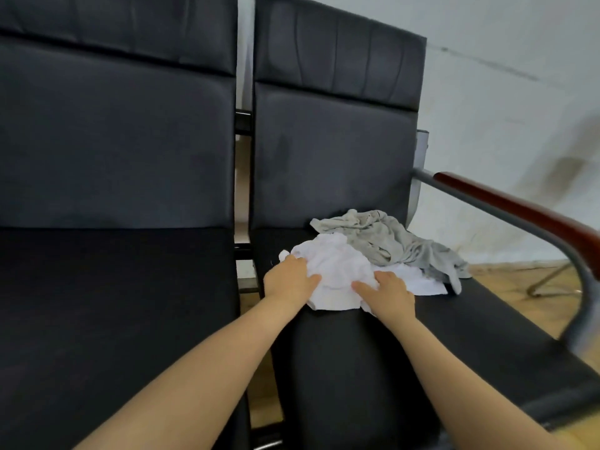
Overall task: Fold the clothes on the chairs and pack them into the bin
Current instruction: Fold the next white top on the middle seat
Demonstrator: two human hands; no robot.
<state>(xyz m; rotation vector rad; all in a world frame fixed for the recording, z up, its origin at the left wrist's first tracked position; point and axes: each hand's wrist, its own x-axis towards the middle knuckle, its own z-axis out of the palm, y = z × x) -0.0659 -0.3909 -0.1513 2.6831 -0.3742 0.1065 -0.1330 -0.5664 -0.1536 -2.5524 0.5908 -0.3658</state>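
Note:
A crumpled white garment [337, 271] lies on the seat of the right black chair [373, 352]. Behind it and to the right sits a rumpled grey garment [389, 241], partly on top of the white one. My left hand [287, 279] grips the white garment's left side, fingertips hidden in the cloth. On its right front part my right hand [386, 295] holds a fold, thumb pointing left. No bin is in view.
A second black chair [113, 303] stands to the left with a bare seat, a narrow gap between the two. A wooden armrest on a grey metal frame [519, 209] runs along the right chair's right side. White wall and wooden floor lie beyond.

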